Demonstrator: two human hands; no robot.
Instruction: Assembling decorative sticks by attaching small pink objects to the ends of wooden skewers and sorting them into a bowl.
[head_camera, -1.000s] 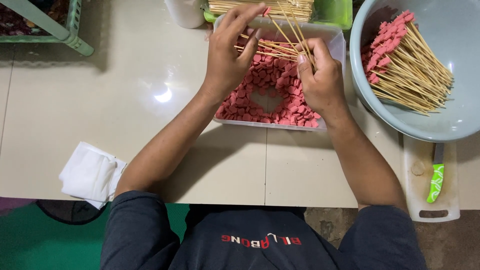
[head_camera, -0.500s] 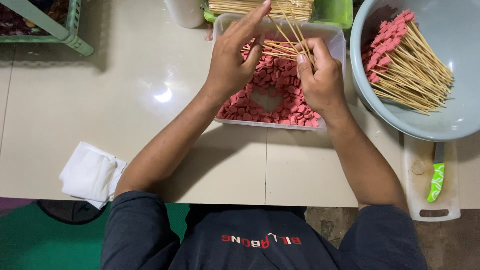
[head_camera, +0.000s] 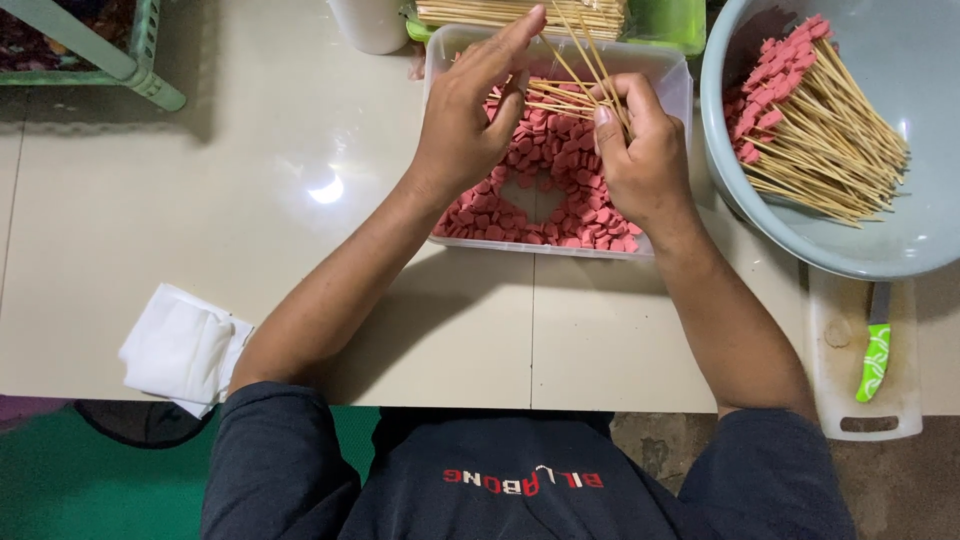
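A clear plastic tub (head_camera: 660, 70) full of pink heart-shaped sausage slices (head_camera: 545, 205) stands on the cream table. My right hand (head_camera: 640, 160) hovers over it, gripping a bunch of thin bamboo skewers (head_camera: 580, 70) that fan out up and to the left. My left hand (head_camera: 470, 115) is beside the bunch, fingers stretched out, fingertips at the skewer ends. Whether it pinches one skewer I cannot tell.
At the right, a large grey basin (head_camera: 900, 240) holds several skewers loaded with pink slices (head_camera: 810, 120). A white cutting board (head_camera: 850, 370) with a green-handled knife (head_camera: 875, 355) lies below it. Also present: bare skewers in a green tray (head_camera: 520, 12), a white cloth (head_camera: 180, 345), a green crate (head_camera: 100, 50).
My left hand has slid up along the skewers, its fingers straightening toward the far ends. The right hand has kept its grip and barely moved.
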